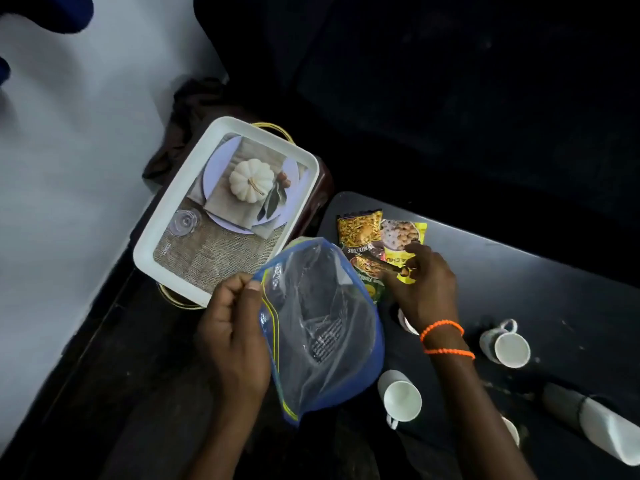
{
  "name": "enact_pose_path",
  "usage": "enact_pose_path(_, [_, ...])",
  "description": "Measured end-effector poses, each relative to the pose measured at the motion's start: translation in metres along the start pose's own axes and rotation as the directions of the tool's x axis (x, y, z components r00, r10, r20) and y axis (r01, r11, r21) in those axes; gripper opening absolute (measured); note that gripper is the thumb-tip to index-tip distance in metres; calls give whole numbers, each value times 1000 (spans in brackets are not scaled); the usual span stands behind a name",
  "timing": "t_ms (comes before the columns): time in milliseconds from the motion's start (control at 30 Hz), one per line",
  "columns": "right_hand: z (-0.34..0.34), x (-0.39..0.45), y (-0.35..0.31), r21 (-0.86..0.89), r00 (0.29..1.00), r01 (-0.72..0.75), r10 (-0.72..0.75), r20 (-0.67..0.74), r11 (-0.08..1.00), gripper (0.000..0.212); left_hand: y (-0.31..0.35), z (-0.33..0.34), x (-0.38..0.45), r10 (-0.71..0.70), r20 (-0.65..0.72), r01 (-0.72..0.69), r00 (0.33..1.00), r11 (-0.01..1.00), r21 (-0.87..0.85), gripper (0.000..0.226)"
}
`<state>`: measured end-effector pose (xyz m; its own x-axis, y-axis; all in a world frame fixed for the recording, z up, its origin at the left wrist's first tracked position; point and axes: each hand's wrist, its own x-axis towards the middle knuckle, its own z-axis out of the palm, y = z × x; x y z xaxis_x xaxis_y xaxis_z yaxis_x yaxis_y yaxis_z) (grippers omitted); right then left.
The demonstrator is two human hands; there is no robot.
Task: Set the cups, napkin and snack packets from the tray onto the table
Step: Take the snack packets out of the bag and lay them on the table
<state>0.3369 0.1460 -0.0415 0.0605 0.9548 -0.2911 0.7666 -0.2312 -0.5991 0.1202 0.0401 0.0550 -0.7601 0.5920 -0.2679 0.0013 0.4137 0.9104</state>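
Note:
My left hand (232, 327) pinches the rim of a clear zip bag with a blue edge (322, 327), held open above the floor beside the table. My right hand (424, 282) rests its fingers on the snack packets on the dark table (554, 289): an orange mixture packet (358, 228), a yellow packet (403, 237) and a green one (370, 287) partly under the hand. White cups stand on the table: one (400, 398) near the bag, one (507, 346) to the right, another (407, 322) mostly hidden by my wrist. The white tray (173, 216) lies to the left.
The tray has gold handles and a printed pumpkin picture on its base, with a small clear lid (185, 221) on it. A white cylinder (602, 427) lies at the table's lower right. A further cup (512, 431) peeks out by my right forearm. A white wall is at left.

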Motion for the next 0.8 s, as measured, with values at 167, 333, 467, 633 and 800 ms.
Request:
enact_pose_path(167, [-41,-29,-3,537,808,-45,-285,515,843,113,20,39,-1,-131,134,152,982,976,-158,16])
enact_pose_path(333, [-59,-55,-21,576,899,-117,-160,408,809,125,50,100,-18,-492,713,732,500,680,-45,29])
enact_pose_path(467, [-64,-50,-1,690,991,118,-43,-125,714,44,50,140,-33,-161,633,170,757,984,47,27])
enact_pose_path(633, [-123,-38,63,854,975,-194,190,114,483,29,54,166,-31,-94,698,-71,709,976,204,53])
enact_pose_path(800, [-139,-35,90,674,995,-98,71,68,732,23,40,227,-99,-408,895,237,182,901,363,65])
